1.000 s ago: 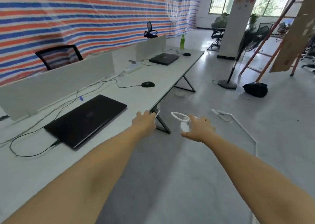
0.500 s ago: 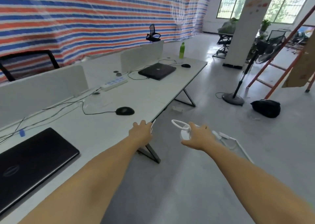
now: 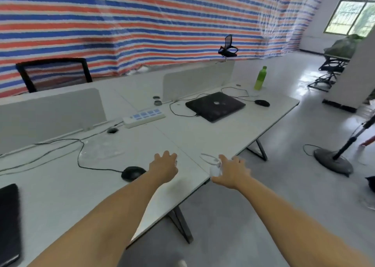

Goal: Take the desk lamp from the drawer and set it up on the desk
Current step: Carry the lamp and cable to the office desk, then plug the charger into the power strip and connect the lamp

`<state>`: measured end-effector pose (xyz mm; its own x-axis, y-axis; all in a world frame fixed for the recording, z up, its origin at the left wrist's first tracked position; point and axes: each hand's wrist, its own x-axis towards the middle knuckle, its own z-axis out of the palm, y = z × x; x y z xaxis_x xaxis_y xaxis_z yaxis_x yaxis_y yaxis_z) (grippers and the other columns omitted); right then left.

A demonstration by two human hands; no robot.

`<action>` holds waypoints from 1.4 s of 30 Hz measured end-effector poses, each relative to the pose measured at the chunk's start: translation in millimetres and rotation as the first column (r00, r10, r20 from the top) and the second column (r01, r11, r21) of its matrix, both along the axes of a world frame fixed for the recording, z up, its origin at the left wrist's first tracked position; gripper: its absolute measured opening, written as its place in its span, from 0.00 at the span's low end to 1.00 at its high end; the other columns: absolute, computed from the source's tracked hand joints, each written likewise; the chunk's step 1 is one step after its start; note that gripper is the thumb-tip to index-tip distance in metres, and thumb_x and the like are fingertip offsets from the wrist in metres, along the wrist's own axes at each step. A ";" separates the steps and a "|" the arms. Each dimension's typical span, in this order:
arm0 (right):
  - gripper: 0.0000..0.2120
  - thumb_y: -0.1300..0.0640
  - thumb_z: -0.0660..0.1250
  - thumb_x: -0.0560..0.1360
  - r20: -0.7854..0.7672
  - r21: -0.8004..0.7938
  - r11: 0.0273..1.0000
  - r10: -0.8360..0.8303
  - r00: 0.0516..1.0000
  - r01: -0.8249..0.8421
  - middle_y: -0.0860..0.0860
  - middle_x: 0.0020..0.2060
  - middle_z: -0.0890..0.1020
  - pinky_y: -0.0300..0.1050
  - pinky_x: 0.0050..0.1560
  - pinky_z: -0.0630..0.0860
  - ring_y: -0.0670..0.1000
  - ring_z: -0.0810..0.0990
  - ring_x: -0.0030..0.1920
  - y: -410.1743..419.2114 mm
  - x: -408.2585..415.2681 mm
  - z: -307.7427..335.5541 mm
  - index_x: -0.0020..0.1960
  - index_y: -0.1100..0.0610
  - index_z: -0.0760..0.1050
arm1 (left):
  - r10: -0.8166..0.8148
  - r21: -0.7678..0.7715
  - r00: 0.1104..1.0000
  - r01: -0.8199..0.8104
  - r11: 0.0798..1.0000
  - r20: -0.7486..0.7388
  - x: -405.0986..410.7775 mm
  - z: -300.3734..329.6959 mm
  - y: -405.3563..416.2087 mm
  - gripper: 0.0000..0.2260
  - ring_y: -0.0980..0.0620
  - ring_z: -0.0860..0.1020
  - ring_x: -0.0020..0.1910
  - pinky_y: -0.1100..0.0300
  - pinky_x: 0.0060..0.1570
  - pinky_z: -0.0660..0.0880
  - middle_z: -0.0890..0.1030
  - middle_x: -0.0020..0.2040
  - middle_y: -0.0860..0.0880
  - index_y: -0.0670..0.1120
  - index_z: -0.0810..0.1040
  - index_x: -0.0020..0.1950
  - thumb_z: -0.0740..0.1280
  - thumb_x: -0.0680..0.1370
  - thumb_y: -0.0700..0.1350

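My right hand (image 3: 231, 170) grips a small white desk lamp (image 3: 213, 164) with a ring-shaped head, holding it just over the front edge of the long white desk (image 3: 182, 132). The lamp's base is mostly hidden behind my fingers. My left hand (image 3: 164, 166) hovers over the desk to the left of the lamp, fingers curled around something thin and white, probably the lamp's cable; what it holds is hard to make out.
A black mouse (image 3: 132, 173) lies left of my left hand. A white power strip (image 3: 144, 117), a closed black laptop (image 3: 215, 106), a second mouse (image 3: 262, 103) and a green bottle (image 3: 260, 78) sit farther back. Grey dividers (image 3: 194, 80) line the desk. A fan stand (image 3: 332, 162) is on the floor.
My view has moved along the desk and turned toward it. Both hands have come from beside the desk edge to over its surface, with the lamp still in my right hand.
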<state>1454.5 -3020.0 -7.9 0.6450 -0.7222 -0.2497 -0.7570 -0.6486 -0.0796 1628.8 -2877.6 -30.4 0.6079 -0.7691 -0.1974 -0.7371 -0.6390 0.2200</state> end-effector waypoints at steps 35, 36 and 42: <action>0.43 0.35 0.65 0.67 -0.183 0.145 0.805 0.593 0.784 -0.575 0.60 0.68 0.62 0.57 0.61 0.67 0.61 0.61 0.69 -320.6 370.3 -113.5 0.75 0.44 0.48 | 0.457 0.167 0.884 -0.467 0.869 0.095 209.4 -108.8 -260.8 0.19 0.41 0.77 0.44 0.58 0.29 0.62 0.79 0.50 0.46 0.46 0.77 0.50 0.76 0.61 0.43; 0.43 0.35 0.64 0.68 -0.188 0.145 0.806 0.592 0.784 -0.574 0.60 0.69 0.61 0.57 0.61 0.67 0.61 0.60 0.70 -320.5 370.5 -113.9 0.75 0.44 0.48 | 0.448 0.162 0.886 -0.462 0.872 0.116 207.8 -113.2 -258.7 0.21 0.41 0.78 0.40 0.59 0.27 0.62 0.80 0.47 0.47 0.46 0.78 0.46 0.77 0.56 0.44; 0.52 0.34 0.67 0.66 -0.290 0.270 0.775 0.632 0.719 -0.572 0.59 0.77 0.47 0.67 0.69 0.56 0.62 0.47 0.76 -323.6 371.1 -100.5 0.76 0.44 0.35 | 0.461 0.195 0.876 -0.432 0.881 -0.143 216.5 -101.5 -251.2 0.30 0.40 0.62 0.68 0.44 0.58 0.71 0.58 0.74 0.50 0.53 0.59 0.72 0.64 0.73 0.60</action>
<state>1825.7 -3343.7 -108.4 0.7783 -0.1447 -0.6110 -0.2046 -0.9784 -0.0289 1845.3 -3128.8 -132.0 0.8216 -0.3757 -0.4288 -0.3222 -0.9265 0.1945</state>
